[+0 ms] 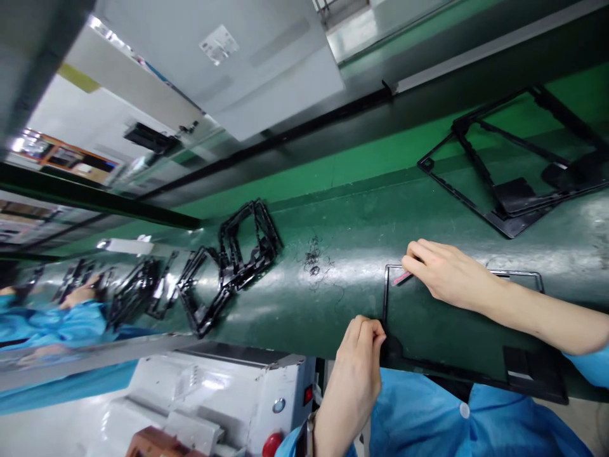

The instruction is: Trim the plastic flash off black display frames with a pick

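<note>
In front of me on the green bench lies a thin black plastic frame [386, 295], its near edge close to my body. My left hand [358, 349] is closed in a pinch on the left side of this frame. Over the frame's far edge, my right hand [435, 270] is closed around a slim tool with a pink part [402, 278]. Its fingers cover most of the tool, so the exact kind cannot be made out. Left of the frame, fine black curly shavings [313, 257] are scattered on the bench.
Overlapping black frames [511, 219] lie at the far right, and more are piled [250, 244] to the left. A co-worker's hand [82, 293] is at the far left. A white machine [223, 393] with a red button stands below the bench edge.
</note>
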`<act>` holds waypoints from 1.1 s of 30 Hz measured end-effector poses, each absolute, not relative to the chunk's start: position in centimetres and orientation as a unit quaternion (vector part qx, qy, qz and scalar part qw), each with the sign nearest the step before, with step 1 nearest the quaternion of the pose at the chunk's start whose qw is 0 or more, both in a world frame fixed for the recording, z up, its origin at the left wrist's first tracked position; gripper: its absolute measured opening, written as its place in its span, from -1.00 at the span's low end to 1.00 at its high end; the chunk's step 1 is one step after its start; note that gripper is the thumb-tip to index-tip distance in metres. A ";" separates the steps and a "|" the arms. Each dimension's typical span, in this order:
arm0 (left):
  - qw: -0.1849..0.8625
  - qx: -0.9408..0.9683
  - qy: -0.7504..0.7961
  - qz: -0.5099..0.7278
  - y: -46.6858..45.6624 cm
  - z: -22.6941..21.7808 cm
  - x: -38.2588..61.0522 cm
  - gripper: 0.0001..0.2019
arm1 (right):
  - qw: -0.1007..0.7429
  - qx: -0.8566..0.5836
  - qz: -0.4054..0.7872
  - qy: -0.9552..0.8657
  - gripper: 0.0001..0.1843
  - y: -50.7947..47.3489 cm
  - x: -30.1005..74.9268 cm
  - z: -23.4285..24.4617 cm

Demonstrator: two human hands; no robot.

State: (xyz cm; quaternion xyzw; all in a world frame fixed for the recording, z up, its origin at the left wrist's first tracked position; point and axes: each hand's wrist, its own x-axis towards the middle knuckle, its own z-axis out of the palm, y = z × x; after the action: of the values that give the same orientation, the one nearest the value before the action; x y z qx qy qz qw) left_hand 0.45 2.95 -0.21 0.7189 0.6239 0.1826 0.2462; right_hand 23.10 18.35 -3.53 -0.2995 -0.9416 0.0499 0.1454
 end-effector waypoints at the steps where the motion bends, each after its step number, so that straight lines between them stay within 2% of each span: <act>1: 0.254 0.716 0.625 0.179 2.6 0.0 0.3 -0.78 | 0.146 -0.301 0.049 -0.941 -0.62 18.3 23.1 -3.5; 6: 0.296 0.677 0.640 0.212 0.9 0.5 -1.3 -0.79 | 0.147 -0.310 0.038 -0.938 -0.61 18.3 23.0 -3.4; 12: 0.233 0.612 0.643 0.397 1.1 -0.6 -0.2 -0.78 | 0.152 -0.323 0.036 -0.933 -0.67 18.5 23.1 -3.4; 16: 0.213 0.559 0.613 0.516 4.1 -1.9 2.8 -0.77 | 0.138 -0.371 0.057 -0.917 -0.63 19.3 23.6 -2.8; 19: 0.201 0.546 0.615 0.532 6.5 -3.0 4.0 -0.76 | 0.109 -0.410 0.051 -0.904 -0.59 19.5 24.0 -1.7; 22: 0.200 0.563 0.613 0.517 7.9 -4.0 4.4 -0.76 | 0.083 -0.424 -0.004 -0.902 -0.57 18.8 24.0 -0.4; 27: 0.178 0.598 0.608 0.491 7.8 -4.6 4.6 -0.73 | 0.119 -0.351 -0.008 -0.929 -0.62 17.8 23.3 0.4; 33: 0.162 0.629 0.597 0.471 7.7 -4.9 4.7 -0.72 | 0.148 -0.256 0.027 -0.955 -0.86 17.2 22.4 -0.5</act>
State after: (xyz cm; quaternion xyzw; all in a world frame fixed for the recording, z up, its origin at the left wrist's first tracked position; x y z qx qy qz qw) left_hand 4.66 7.70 -4.88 0.6288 0.5968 0.4714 0.1616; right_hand 22.36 17.19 -0.53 -0.2565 -0.9547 0.0273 0.1482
